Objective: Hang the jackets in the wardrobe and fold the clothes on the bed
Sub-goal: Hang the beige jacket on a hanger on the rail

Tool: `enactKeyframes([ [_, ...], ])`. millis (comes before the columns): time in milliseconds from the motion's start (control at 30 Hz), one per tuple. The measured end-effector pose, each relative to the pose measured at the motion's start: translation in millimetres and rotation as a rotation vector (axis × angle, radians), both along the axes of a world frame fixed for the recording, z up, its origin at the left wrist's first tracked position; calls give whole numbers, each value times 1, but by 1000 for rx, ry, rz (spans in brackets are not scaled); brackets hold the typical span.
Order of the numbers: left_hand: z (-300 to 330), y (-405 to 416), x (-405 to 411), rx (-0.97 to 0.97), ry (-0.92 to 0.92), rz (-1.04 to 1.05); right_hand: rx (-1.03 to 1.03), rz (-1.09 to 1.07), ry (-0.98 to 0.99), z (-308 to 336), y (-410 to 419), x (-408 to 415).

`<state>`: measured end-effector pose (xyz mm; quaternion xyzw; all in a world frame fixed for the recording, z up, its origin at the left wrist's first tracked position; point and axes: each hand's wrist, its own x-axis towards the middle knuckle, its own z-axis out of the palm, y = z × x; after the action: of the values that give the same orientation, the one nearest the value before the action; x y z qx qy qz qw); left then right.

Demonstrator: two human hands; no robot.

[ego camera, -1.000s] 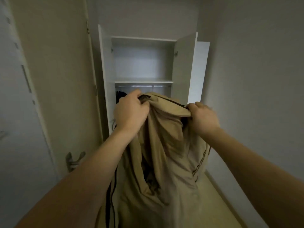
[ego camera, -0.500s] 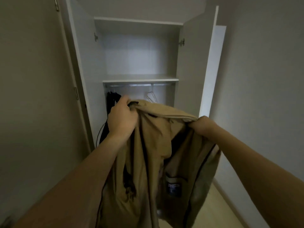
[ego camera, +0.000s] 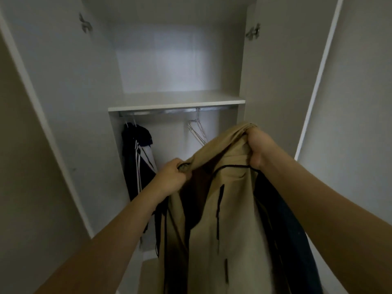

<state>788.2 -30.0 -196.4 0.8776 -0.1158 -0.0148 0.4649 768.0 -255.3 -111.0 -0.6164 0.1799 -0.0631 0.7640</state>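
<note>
Jacket held up at open wardrobe, hanger not yet taken

Wardrobe (ego camera: pixel 273 81) fills the view, both doors swung open, a white shelf (ego camera: pixel 176 102) across the middle and a metal rail (ego camera: pixel 169 111) just under it. We stand right in front of it. Tan jacket (ego camera: pixel 224 209) is the task's thing in hand: it hangs in front of us between both arms, below the rail and in front of the lower compartment, dark lining and black cords showing. A darker blue garment (ego camera: pixel 297 240) hangs against its right side; we cannot tell if it is part of the jacket. Dark striped jacket (ego camera: pixel 137 162) already hangs at the rail's left end. Empty wire hangers (ego camera: pixel 198 132) hang further right on the rail, just behind the tan jacket's top edge.

Left hand (ego camera: pixel 171 177) has its fingers curled tight round a bunch of collar fabric. Right hand (ego camera: pixel 257 147) grips the other top edge in a closed fist, held higher.

We judge this as the hanging step, jacket still off any hanger. Next move likely calls for freeing one hand to unhook a wire hanger, then feeding its arms into the shoulders. Folding on the bed is not in view.
</note>
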Motion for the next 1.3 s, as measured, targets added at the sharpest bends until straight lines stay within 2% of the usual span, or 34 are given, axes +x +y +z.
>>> enactKeyframes([
  [167,-33,-2,124,-46,170,-197,-202,-216,-32,-12,4,113],
  [333,-43,-19,232,29,374,-343,-732,-279,-107,-31,-17,202],
  [400,-49,-29,264,84,456,-393,-855,-335,-114,-39,-30,228],
  [467,-56,-37,291,111,556,-481,-867,-378,-146,-46,-40,252],
  [600,-60,-49,350,96,890,-672,-830,-358,-126,-55,-51,306],
  [700,-53,-55,408,145,975,-764,-814,-316,-111,-58,-60,342],
  [800,-50,-65,476,209,937,-642,-851,-280,-133,-59,-61,372],
  [900,-66,-95,539,227,665,-237,-983,-246,-128,-58,-53,396],
  [967,-85,-113,576,86,489,20,-1084,-244,-119,-61,-49,408],
  [1000,-94,-121,591,-12,474,79,-1127,-240,-110,-64,-48,413],
  [1133,-122,-145,632,-233,528,142,-1215,-215,-37,-72,-53,428],
  [1300,-139,-164,660,-216,533,178,-1301,-233,23,-78,-69,435],
])
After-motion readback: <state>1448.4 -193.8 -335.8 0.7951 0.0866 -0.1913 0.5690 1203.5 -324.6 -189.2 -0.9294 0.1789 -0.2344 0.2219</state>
